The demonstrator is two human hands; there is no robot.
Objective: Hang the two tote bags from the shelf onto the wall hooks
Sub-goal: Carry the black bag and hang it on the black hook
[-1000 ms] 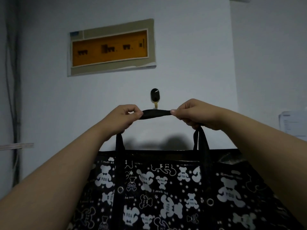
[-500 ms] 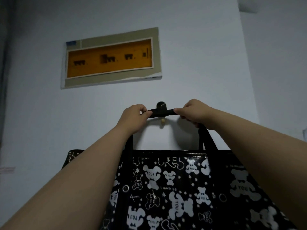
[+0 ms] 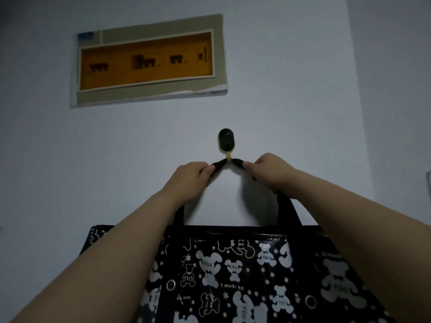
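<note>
So we've got the black bear-print tote bag (image 3: 233, 271) hanging just below the wall hook (image 3: 225, 143), its strap (image 3: 227, 162) draped over the hook's prong. Left hand (image 3: 190, 177) and right hand (image 3: 270, 170) each pinch that strap, either side of the hook.

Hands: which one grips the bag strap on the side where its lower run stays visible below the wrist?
The right hand; the strap emerges beneath it, whereas the left hand and forearm largely cover theirs.
</note>
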